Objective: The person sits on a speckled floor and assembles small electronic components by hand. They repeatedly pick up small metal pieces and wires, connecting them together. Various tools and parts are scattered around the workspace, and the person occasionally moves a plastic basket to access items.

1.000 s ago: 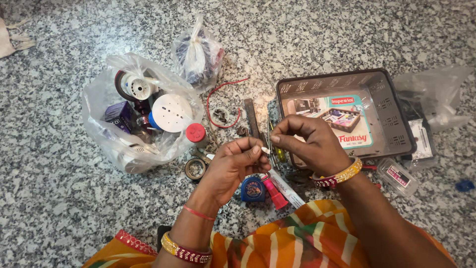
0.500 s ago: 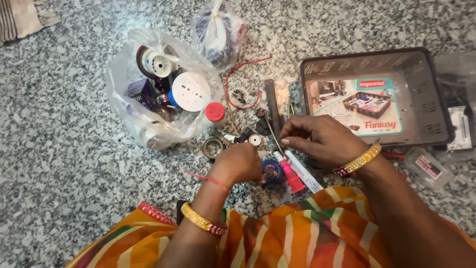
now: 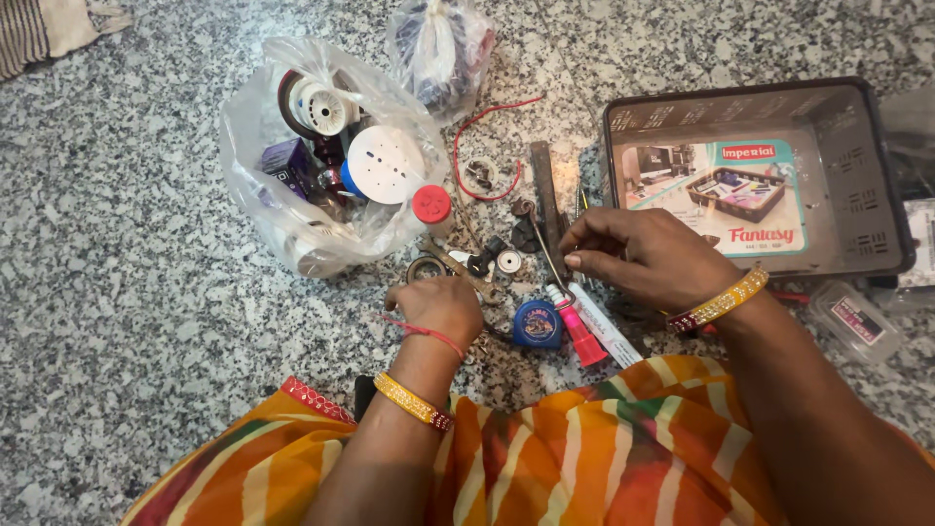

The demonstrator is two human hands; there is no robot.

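**Small sewing bits sorted on a granite floor**

The grey plastic tray [image 3: 881, 175] is light and rigid, best taken by its rim. The clear bag of spools [image 3: 255, 146] is soft, slippery and shifting; grip it at the neck. Right hand [image 3: 648, 258] pinches a thin, stiff metal pin [image 3: 551, 255] between narrow fingers [image 3: 584, 261], just beside the tray. Left hand [image 3: 440, 307] rests curled over small parts near a metal ring [image 3: 426, 268]; I cannot tell its hold.

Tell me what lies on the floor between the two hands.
In the head view, between the left hand and right hand lie a round blue case, a pink-capped tube and small metal parts.
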